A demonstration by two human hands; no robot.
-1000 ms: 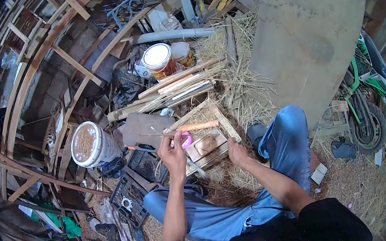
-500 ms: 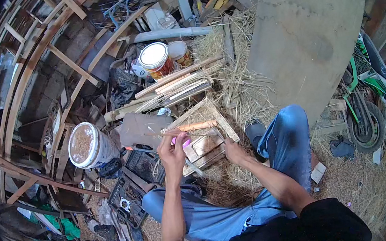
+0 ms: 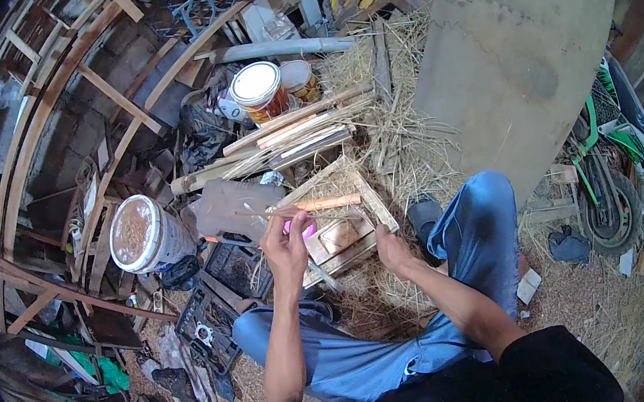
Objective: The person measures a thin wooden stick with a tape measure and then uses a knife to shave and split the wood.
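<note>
My left hand (image 3: 285, 246) is raised over the left side of a wooden frame, its fingers pinching a thin wooden stick (image 3: 253, 213) that points out to the left. Low on the right of the frame, my right hand (image 3: 394, 250) is closed; whatever lies inside its grip is too small to make out. Between my knees rests the light wooden frame (image 3: 372, 194), tilted on the straw. Across it lies an orange-brown strip of wood (image 3: 328, 203), with a pale rectangular block (image 3: 340, 235) below. Something pink (image 3: 308, 228) shows just behind my left fingers.
An open black tool case (image 3: 202, 330) lies by my left knee. Left of the frame stands a white bucket (image 3: 135, 235) of grainy material. Ahead are wood strips (image 3: 289, 136) and a lidded paint bucket (image 3: 257, 87). A large board (image 3: 518, 53) leans at the upper right.
The stick's left end has risen slightly and shifted left. My right hand has moved a little to the right. The frame stays in nearly the same place.
</note>
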